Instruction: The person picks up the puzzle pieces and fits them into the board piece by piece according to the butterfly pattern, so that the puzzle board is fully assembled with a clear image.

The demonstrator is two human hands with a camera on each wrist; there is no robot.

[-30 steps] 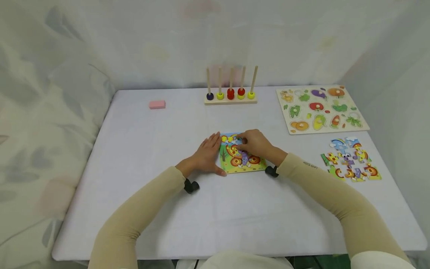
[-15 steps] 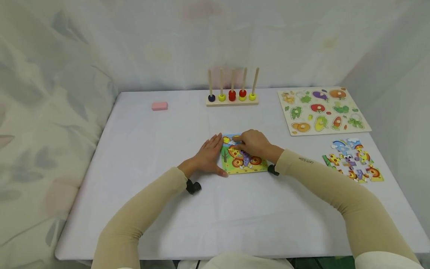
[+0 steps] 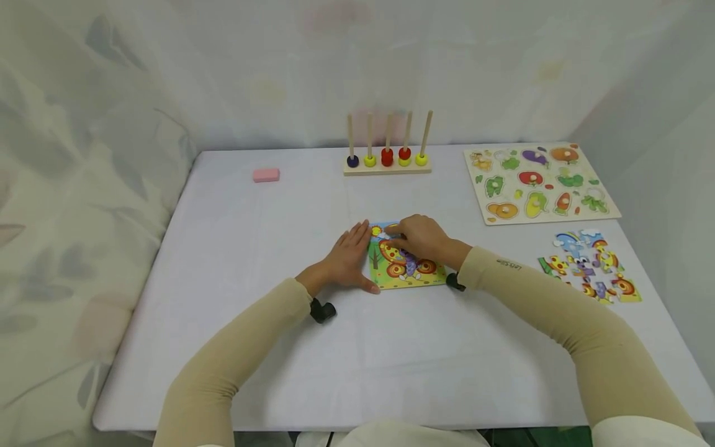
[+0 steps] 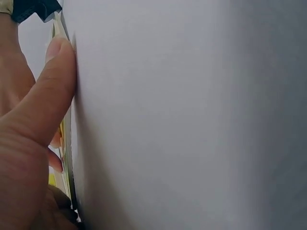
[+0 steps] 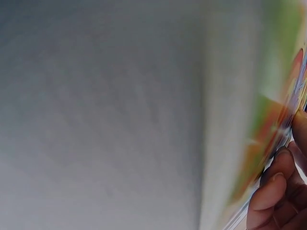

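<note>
A small square picture puzzle [image 3: 385,273] with a butterfly lies flat on the table in the head view. My left hand [image 3: 349,257] rests along its left side, fingers straight and thumb spread towards the near left corner. The left wrist view shows the left thumb [image 4: 53,81] against the puzzle's thin edge. Over the upper right part of the puzzle is my right hand [image 3: 424,239], index finger and thumb bent towards the picture, the other fingers curled. In the right wrist view its fingertips [image 5: 271,191] are right at the puzzle's surface; I cannot tell if they pinch a piece.
Several loose puzzle pieces [image 3: 583,267] lie grouped on the right, partly behind the right sleeve [image 3: 536,298]. A vegetable peg board [image 3: 516,180] lies beyond them. A bead stacker [image 3: 387,171] with upright rods stands at the back, and a pink block [image 3: 265,175] sits back left.
The right index finger and thumb have shifted slightly left over the puzzle's upper part, covering more of its picture. The left hand holds its place. The whole head view has shifted a little.
</note>
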